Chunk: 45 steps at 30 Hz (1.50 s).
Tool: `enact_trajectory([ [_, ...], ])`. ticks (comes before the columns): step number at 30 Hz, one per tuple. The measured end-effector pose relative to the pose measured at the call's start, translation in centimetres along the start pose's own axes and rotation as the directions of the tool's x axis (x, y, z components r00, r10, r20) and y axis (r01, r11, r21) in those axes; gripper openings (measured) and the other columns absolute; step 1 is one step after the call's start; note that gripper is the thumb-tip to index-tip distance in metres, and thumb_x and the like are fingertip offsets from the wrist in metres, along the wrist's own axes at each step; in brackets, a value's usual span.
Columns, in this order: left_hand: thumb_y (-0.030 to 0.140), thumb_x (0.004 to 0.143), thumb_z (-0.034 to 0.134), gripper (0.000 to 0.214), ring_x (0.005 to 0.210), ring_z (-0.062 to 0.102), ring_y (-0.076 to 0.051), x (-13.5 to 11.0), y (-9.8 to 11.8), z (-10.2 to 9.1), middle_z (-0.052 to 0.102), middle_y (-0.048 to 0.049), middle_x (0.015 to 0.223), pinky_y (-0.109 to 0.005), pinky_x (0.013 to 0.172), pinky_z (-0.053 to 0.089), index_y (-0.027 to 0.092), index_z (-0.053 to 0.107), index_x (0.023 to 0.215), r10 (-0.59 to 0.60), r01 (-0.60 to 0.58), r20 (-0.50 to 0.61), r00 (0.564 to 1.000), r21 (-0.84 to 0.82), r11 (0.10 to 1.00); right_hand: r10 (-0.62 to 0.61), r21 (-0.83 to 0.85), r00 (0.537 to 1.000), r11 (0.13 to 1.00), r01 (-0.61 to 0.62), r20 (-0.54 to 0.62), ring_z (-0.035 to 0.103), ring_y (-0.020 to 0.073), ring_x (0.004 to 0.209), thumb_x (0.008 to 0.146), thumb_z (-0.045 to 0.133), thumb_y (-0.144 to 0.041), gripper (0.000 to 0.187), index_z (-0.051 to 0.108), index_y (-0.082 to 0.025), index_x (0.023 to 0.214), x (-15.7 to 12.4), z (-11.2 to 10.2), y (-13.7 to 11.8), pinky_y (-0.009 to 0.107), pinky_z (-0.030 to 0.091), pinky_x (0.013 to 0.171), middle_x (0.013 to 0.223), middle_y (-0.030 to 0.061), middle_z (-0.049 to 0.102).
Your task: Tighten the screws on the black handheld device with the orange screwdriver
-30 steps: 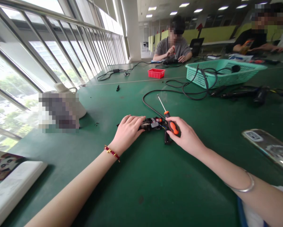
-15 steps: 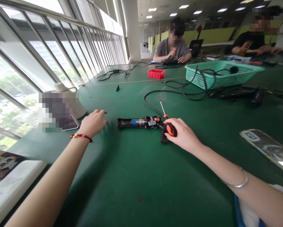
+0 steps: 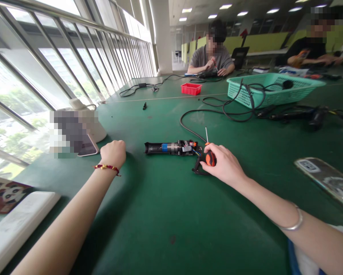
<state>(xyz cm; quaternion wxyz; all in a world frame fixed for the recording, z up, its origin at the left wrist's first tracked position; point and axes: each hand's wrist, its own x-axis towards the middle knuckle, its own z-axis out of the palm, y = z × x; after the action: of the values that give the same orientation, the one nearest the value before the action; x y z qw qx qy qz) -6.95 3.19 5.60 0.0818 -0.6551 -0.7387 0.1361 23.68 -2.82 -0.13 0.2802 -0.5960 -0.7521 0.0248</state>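
A dismantled black electric tool (image 3: 171,148) with bare motor and wires lies on the green table (image 3: 165,214), its cord running off to the right. My right hand (image 3: 224,164) is closed on an orange and black screwdriver (image 3: 209,154), its shaft pointing up and away, right at the tool's right end. My left hand (image 3: 113,153) rests on the table to the left of the tool, apart from it. Its fingers are curled under, and I cannot see whether they hold anything.
A phone (image 3: 87,147) leans by a white stand at the left. A teal basket (image 3: 271,88) with cables and a red tray (image 3: 191,88) sit further back. A shiny flat packet (image 3: 326,179) lies right. Two other people work at the far end.
My left hand has left the tool and moved left, then curled shut. My right hand has lowered the screwdriver beside the tool's end.
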Motion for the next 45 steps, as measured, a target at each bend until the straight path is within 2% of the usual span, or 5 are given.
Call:
enact_trajectory([
  [8, 0.023, 0.073, 0.047, 0.018, 0.079, 0.064, -0.028, -2.4, 2.8, -1.0, 0.067, -0.0132, 0.086, -0.032, 0.059, 0.047, 0.015, 0.063, 0.077, 0.232, -0.229, 0.124, 0.965, -0.035, 0.973, -0.018, 0.154, 0.998, 0.988, 0.027, -0.057, 0.057, 0.0204, 0.080, 0.072, 0.054, -0.020, 0.026, 0.050, -0.022, 0.098, -0.2, 0.1, 0.9, 0.033, 0.046, 0.073, 0.089, 0.0051, 0.058],
  [12, 0.021, 0.069, 0.048, 0.014, 0.072, 0.062, -0.022, -3.7, 5.0, -1.2, 0.066, -0.0059, 0.079, -0.029, 0.059, 0.043, 0.019, 0.060, 0.076, 0.435, -0.431, -0.007, 0.901, -0.150, 0.890, -0.044, 0.227, 0.999, 0.973, 0.047, -0.016, 0.058, 0.0208, 0.088, 0.072, 0.050, -0.015, 0.031, 0.049, -0.023, 0.102, -0.1, 0.3, 1.1, 0.034, 0.046, 0.080, 0.097, 0.0051, 0.061],
  [18, 0.019, 0.068, 0.051, 0.006, 0.068, 0.059, -0.017, -3.9, 7.4, -0.4, 0.063, -0.0012, 0.076, -0.026, 0.058, 0.042, 0.020, 0.055, 0.073, 0.527, -0.595, -0.278, 0.803, -0.329, 0.733, -0.053, 0.339, 0.999, 0.939, 0.051, -0.004, 0.061, 0.0194, 0.090, 0.071, 0.052, -0.015, 0.031, 0.051, -0.022, 0.101, -0.1, 0.0, 1.0, 0.033, 0.047, 0.081, 0.098, 0.0046, 0.063],
  [28, 0.015, 0.076, 0.051, 0.005, 0.072, 0.059, -0.012, -4.4, 9.4, 1.8, 0.060, -0.0005, 0.077, -0.022, 0.067, 0.047, 0.018, 0.054, 0.077, 0.272, -0.771, -0.763, 0.586, -0.420, 0.479, -0.163, 0.435, 0.984, 0.892, 0.119, 0.065, 0.060, 0.0167, 0.092, 0.072, 0.054, -0.013, 0.035, 0.050, -0.022, 0.106, -0.7, 0.0, 0.4, 0.030, 0.046, 0.085, 0.096, 0.0023, 0.062],
  [45, 0.023, 0.088, 0.048, 0.019, 0.081, 0.060, -0.013, -3.9, 9.4, 2.8, 0.063, -0.0035, 0.088, -0.025, 0.075, 0.050, 0.021, 0.066, 0.095, 0.220, -0.778, -0.790, 0.572, -0.437, 0.451, -0.214, 0.437, 0.974, 0.885, 0.163, 0.070, 0.061, 0.0171, 0.089, 0.075, 0.052, -0.015, 0.034, 0.050, -0.023, 0.108, -0.7, -0.1, 0.4, 0.031, 0.048, 0.084, 0.094, 0.0029, 0.061],
])
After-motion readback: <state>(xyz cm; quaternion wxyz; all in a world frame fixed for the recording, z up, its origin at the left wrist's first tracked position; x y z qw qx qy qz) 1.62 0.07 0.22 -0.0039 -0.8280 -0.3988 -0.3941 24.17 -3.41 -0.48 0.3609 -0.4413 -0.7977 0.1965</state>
